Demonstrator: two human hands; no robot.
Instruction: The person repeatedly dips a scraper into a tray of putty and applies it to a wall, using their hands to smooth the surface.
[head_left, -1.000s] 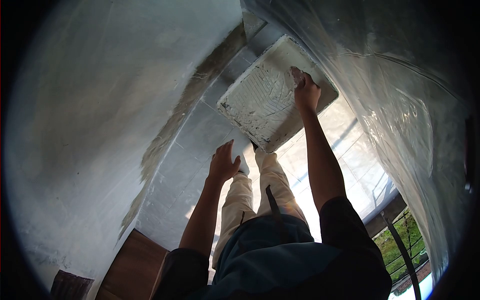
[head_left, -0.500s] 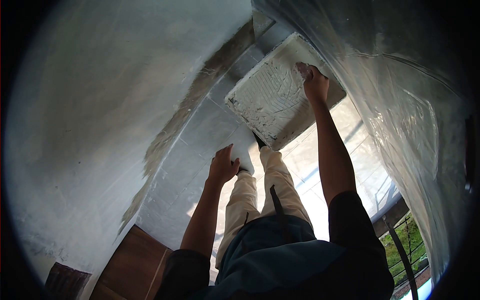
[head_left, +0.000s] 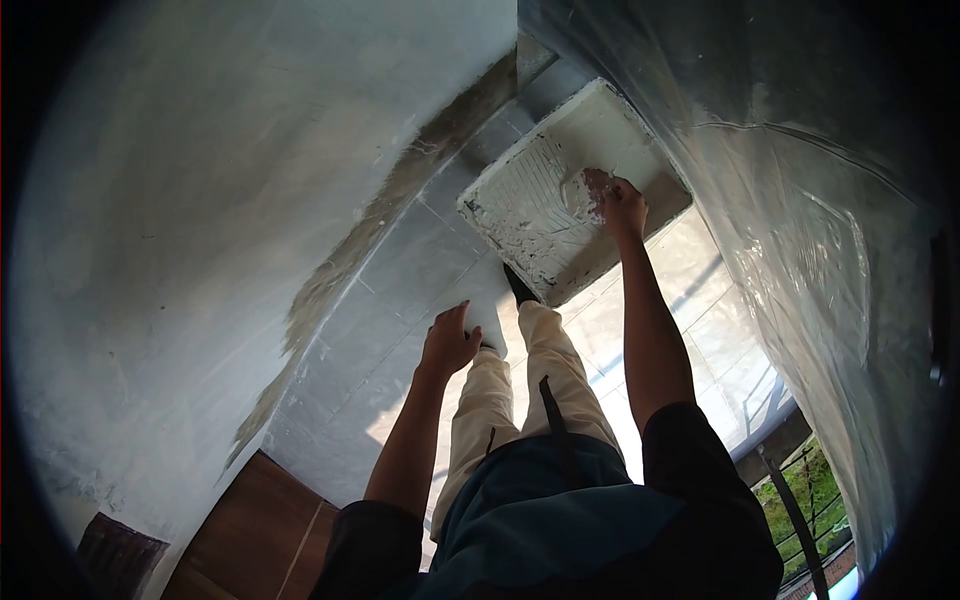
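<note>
My right hand (head_left: 624, 207) is closed on a reddish-brown flat piece (head_left: 597, 184) smeared with white paste. That piece is in the paste over the middle of a large rectangular tray (head_left: 648, 212). The tray holds whitish paste with ridges and streaks on its left side, and its rim is crusted. Below and left of the tray, my left hand (head_left: 450, 342) hangs above the floor with fingers apart and nothing in it. What the tray rests on is not visible.
A grey plastered wall (head_left: 220, 200) rises on the left, with a rough darker strip along its base. Clear plastic sheeting (head_left: 800, 240) hangs on the right. Pale floor tiles (head_left: 380, 290), my legs (head_left: 560, 360) and a brown panel (head_left: 265, 530) are below; greenery (head_left: 815, 490) shows at lower right.
My right hand has moved down and slightly left across the tray with the reddish-brown piece, and paste has gathered beside it. My left hand has barely moved.
</note>
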